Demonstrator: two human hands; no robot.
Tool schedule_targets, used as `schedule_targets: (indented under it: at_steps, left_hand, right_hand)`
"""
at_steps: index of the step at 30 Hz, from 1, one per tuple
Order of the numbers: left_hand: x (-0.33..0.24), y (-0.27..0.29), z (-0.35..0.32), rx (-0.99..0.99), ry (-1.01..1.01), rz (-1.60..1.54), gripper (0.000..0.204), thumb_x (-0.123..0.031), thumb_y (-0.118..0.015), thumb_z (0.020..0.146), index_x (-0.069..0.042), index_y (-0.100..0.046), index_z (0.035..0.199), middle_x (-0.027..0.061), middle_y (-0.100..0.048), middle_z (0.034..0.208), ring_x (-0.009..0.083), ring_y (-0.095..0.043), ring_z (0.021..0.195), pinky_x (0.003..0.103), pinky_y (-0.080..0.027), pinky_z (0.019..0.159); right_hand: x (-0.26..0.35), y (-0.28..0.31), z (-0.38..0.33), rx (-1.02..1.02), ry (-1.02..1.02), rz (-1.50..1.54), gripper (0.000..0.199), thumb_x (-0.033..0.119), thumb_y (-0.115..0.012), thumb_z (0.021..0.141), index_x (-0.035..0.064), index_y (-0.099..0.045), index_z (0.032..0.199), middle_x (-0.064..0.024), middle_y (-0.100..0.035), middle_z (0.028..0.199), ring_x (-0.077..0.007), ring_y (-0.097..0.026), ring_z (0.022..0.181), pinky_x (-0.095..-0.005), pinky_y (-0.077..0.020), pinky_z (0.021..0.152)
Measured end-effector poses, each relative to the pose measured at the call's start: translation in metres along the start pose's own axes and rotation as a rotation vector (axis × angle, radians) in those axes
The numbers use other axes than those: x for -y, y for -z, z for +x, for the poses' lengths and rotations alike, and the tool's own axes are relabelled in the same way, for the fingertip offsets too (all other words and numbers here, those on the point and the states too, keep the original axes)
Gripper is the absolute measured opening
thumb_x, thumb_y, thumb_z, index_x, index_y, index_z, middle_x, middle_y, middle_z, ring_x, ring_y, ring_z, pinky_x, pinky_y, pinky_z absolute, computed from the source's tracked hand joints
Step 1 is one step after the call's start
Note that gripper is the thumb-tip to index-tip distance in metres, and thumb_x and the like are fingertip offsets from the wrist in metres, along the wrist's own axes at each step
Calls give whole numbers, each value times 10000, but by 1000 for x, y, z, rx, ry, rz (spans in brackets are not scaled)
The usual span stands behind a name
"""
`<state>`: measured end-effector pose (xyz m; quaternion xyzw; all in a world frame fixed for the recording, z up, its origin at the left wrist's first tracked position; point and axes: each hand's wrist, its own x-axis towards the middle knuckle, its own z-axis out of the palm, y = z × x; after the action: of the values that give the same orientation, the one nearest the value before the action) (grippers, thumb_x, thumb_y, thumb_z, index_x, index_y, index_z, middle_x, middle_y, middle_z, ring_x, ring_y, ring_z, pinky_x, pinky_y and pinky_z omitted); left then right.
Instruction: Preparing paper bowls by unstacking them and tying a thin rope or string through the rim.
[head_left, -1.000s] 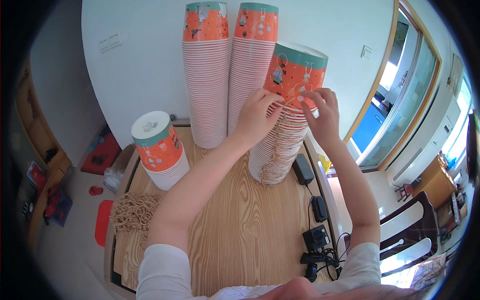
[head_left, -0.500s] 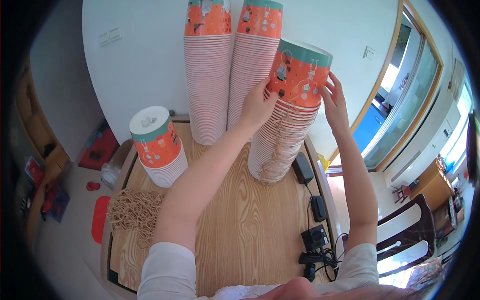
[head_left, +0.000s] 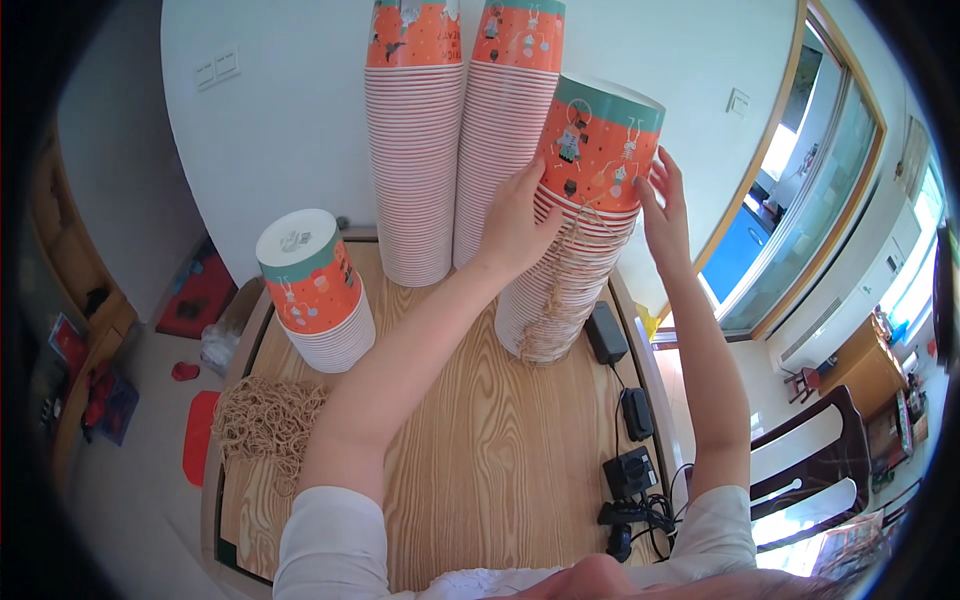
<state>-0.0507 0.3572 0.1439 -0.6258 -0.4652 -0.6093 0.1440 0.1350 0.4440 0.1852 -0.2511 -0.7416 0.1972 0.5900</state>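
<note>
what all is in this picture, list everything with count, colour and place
table: 1, brown, centre
tall cup stacks: 2, orange, green, white, table's back
string-draped cup stack: 1, same colours, back right
short cup stack: 1, same colours, back left
string pile: 1, tan, table's left
boxes: 3, black, table's right
cables: several, black, table's right
wall: 1, white, back
switch panels: 3, white, wall
sliding door: 1, brown-framed, right
chair: 1, dark, right
plastic bag: 1, clear, left
clutter: uncountable, mixed, outer edges
left hand: 1, bare, draped stack's left
right hand: 1, bare, its right
</note>
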Motion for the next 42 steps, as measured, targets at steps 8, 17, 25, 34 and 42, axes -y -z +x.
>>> schedule_targets:
  at_steps: [8, 17, 25, 34, 42]
  left_hand:
    - [-35, 6, 2, -90, -170, 143, 275, -63, -686, 656, -89, -594, 914, 68, -515, 927, 260, -499, 900, 370, -407, 780]
    - [-31, -6, 6, -115, -171, 124, 155, -53, -677, 648, -88, -585, 767, 51, -497, 853, 243, -503, 843, 367, -397, 722]
    - [-23, -8, 4, -135, -116, 65, 157, -55, -672, 643, -95, -563, 747, 43, -489, 836, 240, -502, 828, 376, -384, 709]
    - [-25, -10, 6, -129, -104, 55, 161, -58, -674, 642, -100, -561, 748, 38, -492, 839, 237, -506, 830, 371, -383, 706]
    - [-26, -2, -2, -113, -56, 55, 172, -66, -664, 657, -86, -559, 792, 52, -501, 856, 252, -506, 844, 377, -393, 738]
  right_hand:
    - [49, -12, -26, 40, 509, -349, 199, 43, -643, 722, 79, -618, 916, -85, -518, 944, -249, -496, 912, -358, -402, 807]
    - [37, -13, -21, 26, 559, -460, 165, 38, -647, 706, 86, -595, 855, -42, -520, 851, -224, -501, 826, -347, -387, 735]
    - [49, -16, -27, 53, 608, -509, 188, 66, -648, 727, 82, -586, 904, -44, -517, 846, -221, -505, 820, -346, -377, 740]
    - [46, -20, -20, 35, 632, -594, 132, 62, -633, 749, 81, -557, 856, -39, -509, 825, -218, -497, 809, -341, -371, 723]
    - [47, -22, -25, 14, 598, -597, 168, 66, -628, 746, 97, -548, 890, -37, -515, 844, -227, -500, 825, -347, -368, 733]
